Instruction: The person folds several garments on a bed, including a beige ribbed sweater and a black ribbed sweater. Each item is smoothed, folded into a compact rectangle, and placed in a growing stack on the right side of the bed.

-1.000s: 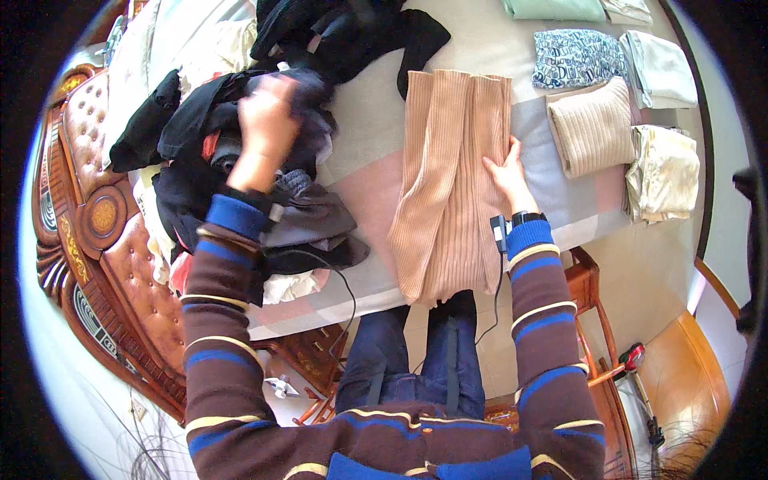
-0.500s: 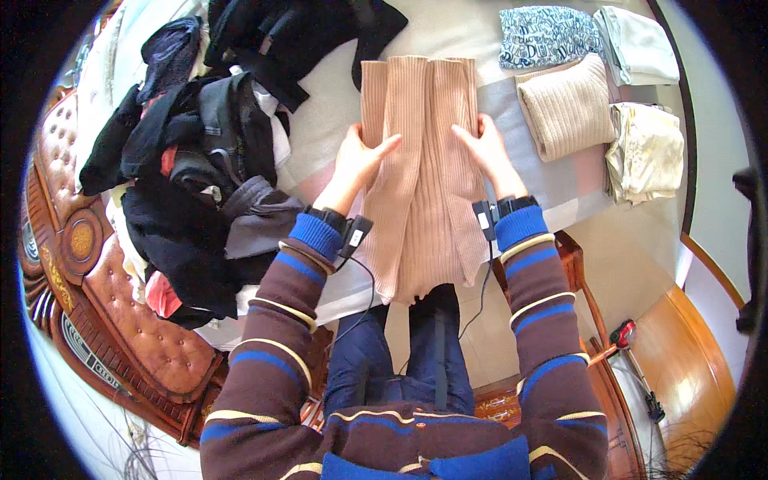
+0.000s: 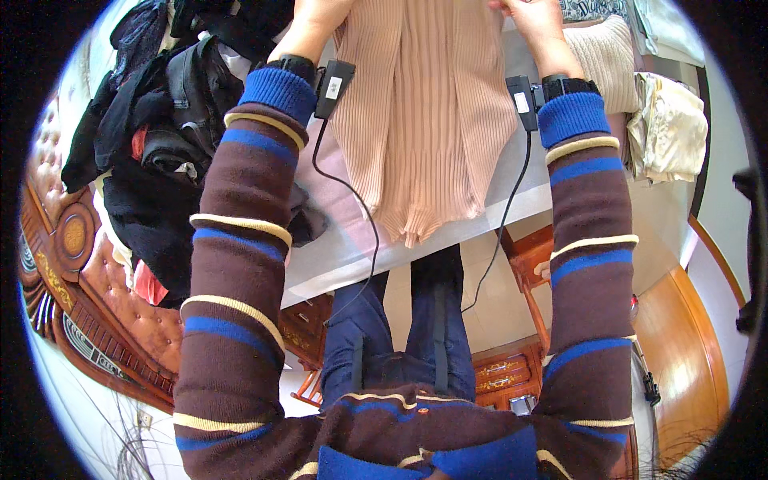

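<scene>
At the far left of the frame you have the headboard (image 3: 128, 296), tufted brown panels set in carved wood. Just right of it, in the upper left, sits the dark pile (image 3: 152, 200) of clothes, mostly black, with a coral cloth (image 3: 150, 284) poking out at its lower end. Your left sleeve (image 3: 240, 240), brown with blue and cream stripes, covers part of that pile.

Your left hand (image 3: 322, 12) is at the top edge, beside the upper left of the sweater (image 3: 420, 120); its fingers run out of view, so I cannot tell whether they are clamped on the cloth. A black box (image 3: 334, 88) sits at that wrist, its cable dropping toward your jeans (image 3: 360, 336).

The sweater, tan and ribbed, fills the upper middle over the bed (image 3: 336, 260), its lower end close to the bed's front edge (its top is cut off by the frame).

Your right hand (image 3: 538, 22) is at the sweater's upper right, thumb and fingers drawn near each other; I cannot tell if they pinch the fabric. Another box (image 3: 522, 104) sits at this wrist.

Farther right, in the upper right, lie a patterned cloth (image 3: 592, 8), a folded beige knit (image 3: 604, 60), a cream cloth (image 3: 668, 128) and a pale blue cloth (image 3: 668, 28).
</scene>
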Action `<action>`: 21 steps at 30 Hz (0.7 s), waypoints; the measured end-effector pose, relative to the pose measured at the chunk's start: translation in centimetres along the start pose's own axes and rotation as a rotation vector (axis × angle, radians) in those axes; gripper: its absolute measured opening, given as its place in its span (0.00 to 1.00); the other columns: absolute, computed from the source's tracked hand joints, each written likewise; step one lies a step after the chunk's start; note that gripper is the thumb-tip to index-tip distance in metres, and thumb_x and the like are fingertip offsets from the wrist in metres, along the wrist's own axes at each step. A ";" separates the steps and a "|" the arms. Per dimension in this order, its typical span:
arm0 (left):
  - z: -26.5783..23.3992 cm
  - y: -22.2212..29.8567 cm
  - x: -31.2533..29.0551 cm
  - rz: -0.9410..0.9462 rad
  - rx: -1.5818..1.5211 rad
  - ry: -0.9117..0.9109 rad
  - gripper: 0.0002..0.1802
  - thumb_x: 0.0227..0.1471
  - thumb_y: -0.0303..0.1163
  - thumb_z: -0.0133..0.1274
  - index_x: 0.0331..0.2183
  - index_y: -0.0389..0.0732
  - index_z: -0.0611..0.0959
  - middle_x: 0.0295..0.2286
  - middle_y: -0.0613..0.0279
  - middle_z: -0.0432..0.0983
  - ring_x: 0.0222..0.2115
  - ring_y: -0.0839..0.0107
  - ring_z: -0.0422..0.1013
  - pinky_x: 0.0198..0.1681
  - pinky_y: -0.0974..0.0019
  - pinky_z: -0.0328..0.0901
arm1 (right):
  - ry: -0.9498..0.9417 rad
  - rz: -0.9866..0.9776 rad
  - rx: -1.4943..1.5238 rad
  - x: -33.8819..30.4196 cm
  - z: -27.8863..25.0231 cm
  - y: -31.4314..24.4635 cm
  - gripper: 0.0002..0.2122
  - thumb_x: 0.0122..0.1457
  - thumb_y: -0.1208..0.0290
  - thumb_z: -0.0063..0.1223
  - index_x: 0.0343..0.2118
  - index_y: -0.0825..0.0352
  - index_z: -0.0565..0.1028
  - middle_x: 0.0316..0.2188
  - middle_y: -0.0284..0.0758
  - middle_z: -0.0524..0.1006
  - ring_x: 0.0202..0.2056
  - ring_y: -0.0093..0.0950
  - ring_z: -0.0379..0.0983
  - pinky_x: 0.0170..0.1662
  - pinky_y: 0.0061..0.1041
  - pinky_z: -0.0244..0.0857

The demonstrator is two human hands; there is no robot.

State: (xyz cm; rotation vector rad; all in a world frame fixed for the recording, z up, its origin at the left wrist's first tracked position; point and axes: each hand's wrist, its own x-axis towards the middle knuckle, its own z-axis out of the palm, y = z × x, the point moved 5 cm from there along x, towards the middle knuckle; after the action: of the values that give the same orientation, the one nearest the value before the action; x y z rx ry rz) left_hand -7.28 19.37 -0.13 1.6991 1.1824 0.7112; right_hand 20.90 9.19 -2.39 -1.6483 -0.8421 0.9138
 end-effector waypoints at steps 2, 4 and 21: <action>0.5 2.6 -2.1 0.307 0.295 0.460 0.28 0.49 0.26 0.59 0.52 0.34 0.71 0.37 0.51 0.78 0.38 0.65 0.75 0.43 0.65 0.70 | 0.041 -0.181 -0.182 -2.8 -0.4 -0.3 0.24 0.53 0.81 0.56 0.55 0.70 0.66 0.43 0.40 0.74 0.35 0.27 0.75 0.36 0.23 0.71; 1.9 4.3 -6.5 0.556 0.578 0.714 0.31 0.48 0.28 0.60 0.53 0.35 0.70 0.41 0.51 0.74 0.42 0.62 0.71 0.47 0.62 0.66 | 0.065 -0.394 -0.594 -7.3 -0.9 -0.7 0.21 0.55 0.68 0.61 0.51 0.65 0.72 0.52 0.41 0.73 0.50 0.34 0.72 0.53 0.30 0.66; -1.7 -8.4 -32.5 0.449 0.718 -0.339 0.40 0.39 0.27 0.62 0.57 0.50 0.69 0.62 0.57 0.56 0.64 0.56 0.50 0.65 0.44 0.45 | -0.397 -0.531 -1.095 -31.3 -5.3 6.5 0.35 0.44 0.74 0.59 0.60 0.48 0.65 0.64 0.27 0.59 0.65 0.35 0.50 0.66 0.38 0.48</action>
State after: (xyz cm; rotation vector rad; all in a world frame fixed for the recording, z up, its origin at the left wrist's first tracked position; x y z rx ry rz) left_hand -24.16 -9.18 -5.68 2.6149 0.8627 0.2227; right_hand 11.56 -21.87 -2.61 -1.9459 -2.1987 0.3742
